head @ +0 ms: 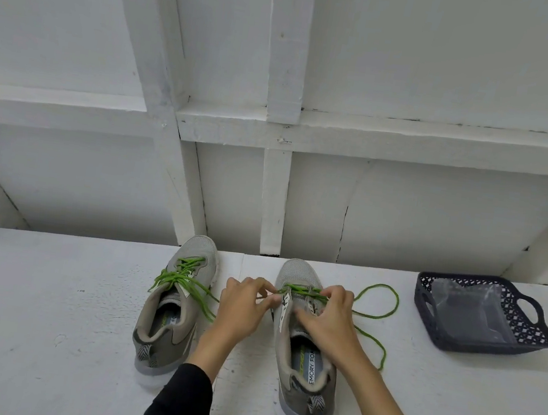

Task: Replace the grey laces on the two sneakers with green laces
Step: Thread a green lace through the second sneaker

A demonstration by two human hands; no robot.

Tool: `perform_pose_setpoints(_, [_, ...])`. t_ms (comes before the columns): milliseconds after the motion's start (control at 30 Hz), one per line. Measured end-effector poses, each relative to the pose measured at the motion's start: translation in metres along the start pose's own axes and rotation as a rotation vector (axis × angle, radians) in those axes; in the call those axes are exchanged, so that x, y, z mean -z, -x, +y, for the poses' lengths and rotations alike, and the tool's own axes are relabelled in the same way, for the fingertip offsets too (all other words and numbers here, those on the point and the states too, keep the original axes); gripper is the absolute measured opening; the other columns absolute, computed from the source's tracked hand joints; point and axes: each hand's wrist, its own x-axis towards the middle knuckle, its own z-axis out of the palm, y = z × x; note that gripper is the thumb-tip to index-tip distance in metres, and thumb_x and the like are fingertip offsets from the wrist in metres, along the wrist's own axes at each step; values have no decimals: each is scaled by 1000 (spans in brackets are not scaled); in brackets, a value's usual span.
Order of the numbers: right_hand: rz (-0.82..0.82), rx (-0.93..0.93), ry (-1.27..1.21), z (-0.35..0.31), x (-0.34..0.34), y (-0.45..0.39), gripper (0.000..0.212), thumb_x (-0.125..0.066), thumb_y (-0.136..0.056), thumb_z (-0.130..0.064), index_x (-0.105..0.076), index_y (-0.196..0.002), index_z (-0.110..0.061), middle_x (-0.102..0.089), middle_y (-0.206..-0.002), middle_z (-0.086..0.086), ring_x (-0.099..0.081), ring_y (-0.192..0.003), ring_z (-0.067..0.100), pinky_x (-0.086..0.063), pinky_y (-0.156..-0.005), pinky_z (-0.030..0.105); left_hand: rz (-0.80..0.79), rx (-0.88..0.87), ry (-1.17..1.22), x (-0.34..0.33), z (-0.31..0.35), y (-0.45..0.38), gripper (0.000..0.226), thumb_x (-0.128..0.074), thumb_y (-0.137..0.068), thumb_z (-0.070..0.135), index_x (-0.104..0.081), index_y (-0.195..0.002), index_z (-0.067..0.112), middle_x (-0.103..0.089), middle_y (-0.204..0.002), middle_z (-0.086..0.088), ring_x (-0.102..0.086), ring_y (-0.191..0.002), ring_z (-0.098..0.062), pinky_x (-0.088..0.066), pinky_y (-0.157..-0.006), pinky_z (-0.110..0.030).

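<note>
Right sneaker: right sneaker (307,359) stands at the middle of the tabletop (45,317), toe toward the far edge and the wall, heel toward the near edge; only its front eyelets carry green lace (379,303).
Long axis: runs from near edge to far edge, straight out from the person, so both hands reach along it to the eyelets.
Left hand: left hand (243,307) comes in from the shoe's left side, fingertips pinching at the lace by the eyelets.
Right hand: right hand (328,314) lies over the tongue, fingers curled on the lace; it sits nearer the shoe than the other.
Loose lace: loops off to the right, toward the basket (521,344) near the right edge.
Left sneaker: left sneaker (171,312) stands just beside, parallel, green-laced, ends loose.
Grey laces: none visible.
Judgement: threading is likely the step in hand.
Room: white panelled wall (282,70) behind.
</note>
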Motion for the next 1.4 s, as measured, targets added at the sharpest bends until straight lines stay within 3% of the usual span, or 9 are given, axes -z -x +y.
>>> perform_pose_setpoints(133, [60,-15,-31,8,-10,6,29,-69,-79,-29,-48,-97,-20,-44,-103,-3,-44,-104,18,-36,-84,26,-53,-10,199,5,5,-3,25,-53,-98,34,-58,-73,34,-61,-84,16,-47,-97,-17,-37,-85,-35])
perform_pose_setpoints(333, [132,-58,-228,9,-10,9,10,-65,-84,-20,-55,-82,-22,-57,-91,-1,-55,-88,18,-43,-68,25,74,228,1759,45,23,-3,31,-32,-106,23,-44,-79,16,-48,-65,2,-49,-52,-7,-50,-55,-22])
perform_pose_setpoints(400, [144,-73,-260,10,-11,9,9,-64,-84,-20,-56,-81,-23,-59,-90,1,-56,-87,19,-49,-72,31,144,175,1246,53,18,-6,29,-35,-104,26,-42,-77,20,-35,-62,4,-29,-44,-7,-30,-38,-18])
perform_pose_setpoints(567, [156,-87,-266,11,-11,8,9,-65,-83,-20,-57,-81,-22,-61,-89,1,-58,-85,18,-48,-71,29,-76,-52,-275,12,2,-2,22,-50,-95,50,-66,-101,36,-61,-93,8,-61,-91,-16,-40,-68,-29])
perform_pose_setpoints(800, [148,-94,-276,10,-10,9,7,-65,-85,-18,-58,-82,-16,-61,-88,3,-58,-80,18,-44,-62,23,108,-31,994,24,29,0,22,-44,-102,16,-54,-82,17,-65,-80,2,-64,-83,-10,-49,-82,-17])
perform_pose_setpoints(900, [141,-95,-281,11,-11,9,8,-65,-84,-20,-57,-82,-19,-61,-90,4,-57,-83,19,-44,-65,25,104,32,1386,51,39,-1,23,-38,-104,20,-43,-82,16,-35,-58,2,-35,-43,-6,-42,-44,-17])
perform_pose_setpoints(967, [136,-105,-293,12,-12,7,9,-66,-84,-20,-57,-83,-19,-60,-92,5,-57,-85,19,-42,-66,24,77,63,1171,59,37,-4,23,-38,-104,26,-41,-82,19,-28,-61,3,-24,-42,-4,-23,-36,-15])
perform_pose_setpoints(1133, [12,-148,-336,9,-8,3,24,-71,-82,-38,-58,-89,-18,-59,-97,2,-57,-93,18,-44,-75,27,-183,-74,-232,21,-1,-4,36,-51,-94,52,-45,-128,41,-58,-95,2,-59,-86,-16,-42,-71,-29])
perform_pose_setpoints(1400, [207,-253,-262,26,8,-13,6,-59,-90,-15,-62,-94,-13,-62,-99,6,-56,-100,25,-43,-81,31,42,14,517,-13,-3,1,14,-58,-96,21,-64,-84,21,-62,-95,4,-53,-97,-5,-41,-81,-12])
